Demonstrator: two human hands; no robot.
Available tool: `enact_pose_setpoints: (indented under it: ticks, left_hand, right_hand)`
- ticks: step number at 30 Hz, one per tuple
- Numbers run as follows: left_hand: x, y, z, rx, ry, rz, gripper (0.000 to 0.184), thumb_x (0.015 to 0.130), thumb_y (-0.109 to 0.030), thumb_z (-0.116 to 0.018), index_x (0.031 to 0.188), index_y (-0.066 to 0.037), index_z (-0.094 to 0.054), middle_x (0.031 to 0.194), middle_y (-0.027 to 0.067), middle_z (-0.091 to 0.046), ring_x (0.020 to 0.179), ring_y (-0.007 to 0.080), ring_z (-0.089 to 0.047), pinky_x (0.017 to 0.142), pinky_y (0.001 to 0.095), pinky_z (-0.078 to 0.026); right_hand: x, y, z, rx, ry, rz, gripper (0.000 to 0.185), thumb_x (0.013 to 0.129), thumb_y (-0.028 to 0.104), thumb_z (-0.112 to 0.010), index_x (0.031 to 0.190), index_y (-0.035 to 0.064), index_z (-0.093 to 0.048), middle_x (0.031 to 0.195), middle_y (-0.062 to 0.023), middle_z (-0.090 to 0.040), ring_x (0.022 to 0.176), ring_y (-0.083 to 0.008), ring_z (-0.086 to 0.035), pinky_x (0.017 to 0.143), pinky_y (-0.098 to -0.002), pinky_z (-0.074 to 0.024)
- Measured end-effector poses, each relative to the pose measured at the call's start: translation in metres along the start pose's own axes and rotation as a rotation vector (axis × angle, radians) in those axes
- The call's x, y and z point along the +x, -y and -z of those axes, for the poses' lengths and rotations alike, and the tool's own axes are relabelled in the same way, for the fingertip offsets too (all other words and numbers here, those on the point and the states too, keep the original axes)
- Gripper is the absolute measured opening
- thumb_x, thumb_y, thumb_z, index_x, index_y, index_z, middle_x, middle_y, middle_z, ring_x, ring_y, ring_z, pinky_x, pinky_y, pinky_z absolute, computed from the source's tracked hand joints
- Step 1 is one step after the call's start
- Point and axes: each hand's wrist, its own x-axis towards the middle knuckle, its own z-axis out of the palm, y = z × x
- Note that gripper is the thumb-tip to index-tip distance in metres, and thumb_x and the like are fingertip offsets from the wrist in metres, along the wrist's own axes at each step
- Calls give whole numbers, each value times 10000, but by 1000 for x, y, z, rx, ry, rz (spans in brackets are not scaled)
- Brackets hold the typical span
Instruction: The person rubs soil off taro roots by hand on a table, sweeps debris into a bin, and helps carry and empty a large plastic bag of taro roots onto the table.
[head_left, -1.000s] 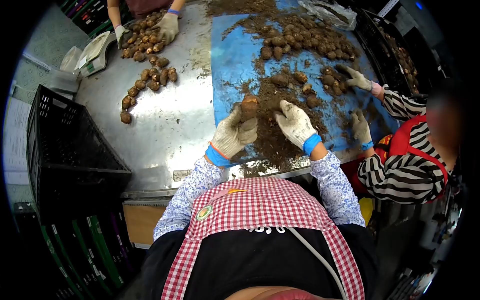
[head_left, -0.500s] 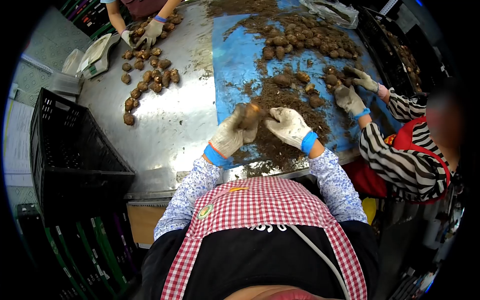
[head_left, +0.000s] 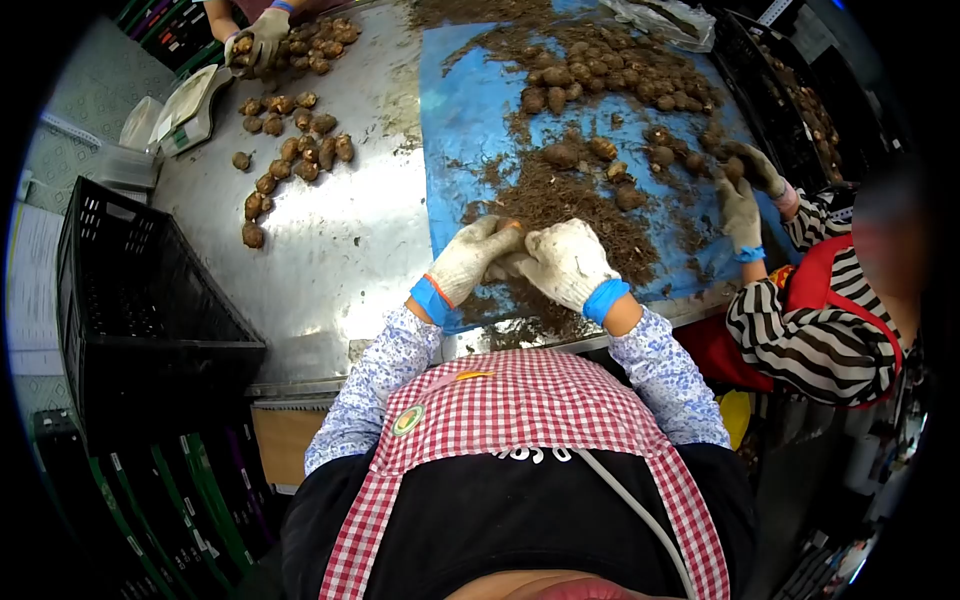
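My gloved left hand point(head_left: 468, 258) is closed around a small brown taro point(head_left: 512, 226), whose orange-brown end shows at the fingertips. My gloved right hand point(head_left: 570, 262) meets it from the other side, fingers curled in against the same taro; most of the taro is hidden between the gloves. Both hands are above the near edge of a blue sheet point(head_left: 447, 190). Under and behind them is a heap of dark soil and root fibres point(head_left: 575, 215). Several loose taros point(head_left: 562, 156) lie just past this heap.
A larger taro pile point(head_left: 620, 75) lies at the back of the sheet. Several taros point(head_left: 308, 165) rest on the metal table point(head_left: 350, 270). A black crate point(head_left: 160, 300) stands left, near a scale point(head_left: 190, 115). Co-workers' gloved hands point(head_left: 740, 210) handle taros at right and far left.
My right hand has moved left, onto the taro in my left hand. The right co-worker's hands have drawn back rightward with a taro; the far co-worker's hands have shifted up and left.
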Motion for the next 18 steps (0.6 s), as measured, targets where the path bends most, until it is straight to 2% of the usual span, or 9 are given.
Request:
enact_pose_setpoints:
  ticks: [2, 3, 5, 6, 7, 9, 12, 15, 18]
  left_hand:
    - [-1, 0, -1, -168, -20, -62, 403, 944, -293, -572, 1166, 41, -546, 997, 137, -642, 808, 186, -632, 681, 281, -523]
    - [-1, 3, 1, -385, -4, -36, 390, 959, -280, -544, 1178, 42, -532, 1033, 153, -622, 858, 217, -619, 717, 321, -519]
    - [4, 13, 7, -822, 29, 14, 365, 988, -253, -489, 1200, 44, -504, 1106, 184, -582, 958, 279, -592, 788, 401, -513]
    - [5, 14, 9, -957, 2, 91, 348, 988, -239, -474, 1197, 38, -507, 1176, 222, -545, 1037, 360, -567, 874, 480, -495]
    - [10, 20, 14, -970, 28, 76, 338, 980, -231, -498, 1191, 31, -520, 1152, 217, -563, 1026, 346, -577, 854, 459, -500]
    - [16, 45, 26, -996, 72, 66, 320, 962, -216, -544, 1181, 18, -548, 1105, 208, -598, 1004, 317, -598, 814, 419, -510]
    - [27, 68, 33, -1038, 199, 8, 349, 983, -215, -487, 1232, 29, -495, 1276, 232, -500, 1098, 365, -549, 856, 464, -487]
    - [8, 30, -2, -827, -44, -9, 377, 979, -213, -500, 1274, 21, -478, 1240, 196, -533, 1046, 285, -564, 783, 398, -478]
    - [-6, 10, 2, -385, 24, -99, 409, 958, -159, -537, 1322, 3, -446, 1126, 156, -602, 1022, 237, -590, 766, 331, -502]
  right_hand:
    - [2, 7, 3, -46, 11, 12, 301, 878, 312, -511, 820, 67, -674, 742, -131, -671, 759, -296, -663, 787, -429, -491]
    - [6, 4, 14, 8, 178, -138, 297, 889, 299, -490, 807, 85, -679, 695, -119, -664, 678, -279, -661, 734, -431, -513]
    - [10, -31, -7, -93, -15, -266, 290, 892, 286, -491, 773, 99, -678, 650, -118, -649, 617, -272, -650, 678, -418, -527]
    - [7, -49, -21, -74, -84, -319, 263, 887, 278, -505, 811, 79, -658, 726, -135, -665, 682, -271, -664, 691, -389, -533]
    - [2, -57, -27, -148, -143, -276, 221, 886, 240, -519, 888, 55, -639, 824, -150, -675, 759, -287, -668, 694, -386, -532]
    - [-7, -46, -17, 60, -206, -155, 219, 887, 238, -548, 965, 48, -624, 914, -165, -674, 831, -315, -660, 714, -406, -527]
    - [-10, -18, 6, 266, -211, -90, 264, 881, 303, -594, 969, 55, -618, 877, -167, -656, 808, -338, -645, 739, -415, -513]
    - [-4, -11, -5, -76, -449, 31, 242, 840, 261, -645, 918, 34, -615, 796, -175, -624, 773, -342, -623, 722, -407, -495]
    - [1, -9, -1, 7, -148, 68, 218, 865, 271, -627, 879, 54, -612, 859, -151, -631, 800, -283, -628, 735, -392, -489]
